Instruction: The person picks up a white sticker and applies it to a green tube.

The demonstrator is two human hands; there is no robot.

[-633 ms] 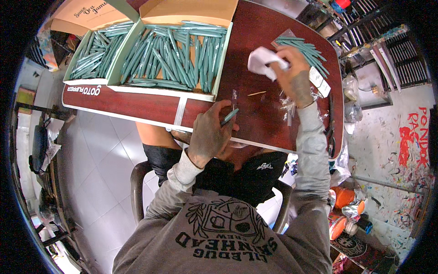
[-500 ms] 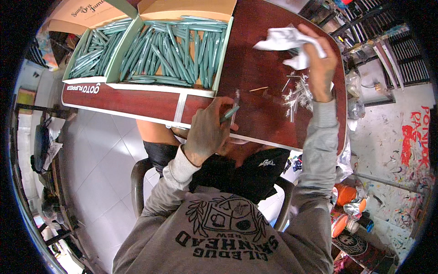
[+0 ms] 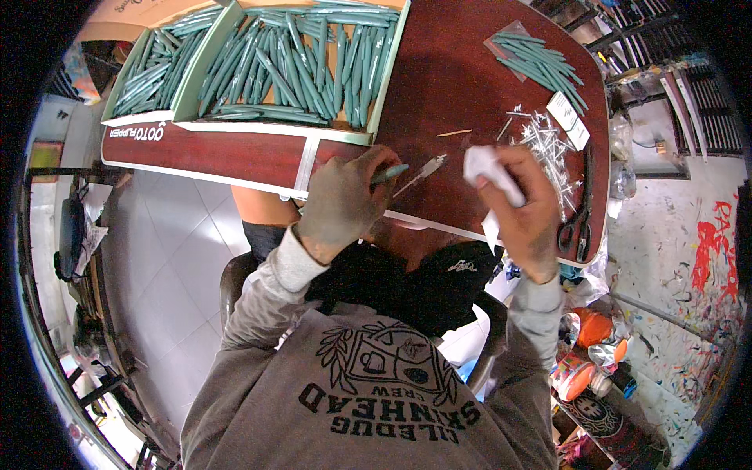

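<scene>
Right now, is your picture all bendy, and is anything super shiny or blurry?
Head view: yes, lines bow near the rim and the corners are black; head view: glare pales the floor tiles on the left; head view: the white wad in the right hand looks bright, washed out and maybe a bit blurry.

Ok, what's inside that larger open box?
The larger open box holds many teal pens, with brown showing in gaps. Whatever lies beneath the top pens is hidden.
</scene>
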